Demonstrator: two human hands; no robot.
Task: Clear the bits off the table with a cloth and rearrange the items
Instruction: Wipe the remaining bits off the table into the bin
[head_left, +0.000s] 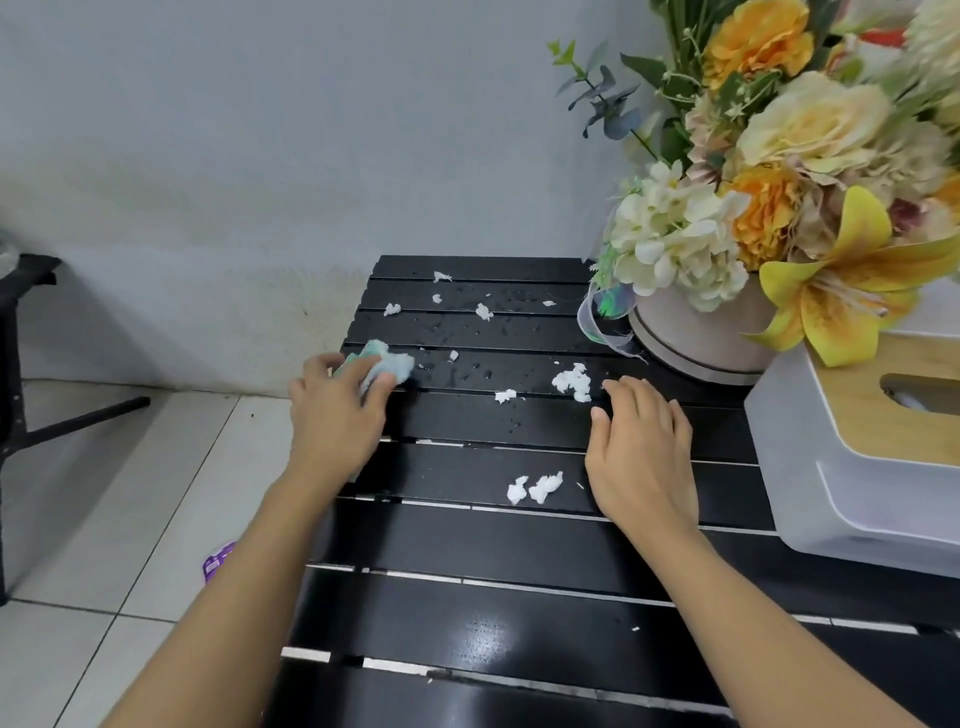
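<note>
— At the table's left edge, what is the left hand doing?

— It is gripping a crumpled pale cloth, fingers closed round it, pressing it onto the black slatted table near the far left corner.

— Is the wiping getting anywhere?

— Barely, I'd judge. White bits are lying scattered mid-table, two more nearer the person, small ones towards the wall, and water droplets are beading between them.

— And further right?

— The right hand is resting flat, fingers loosely spread, holding nothing, just beside the largest clump. Beyond it the flower pot and tissue box are sitting touching each other; rearranging looks not yet begun.
</note>
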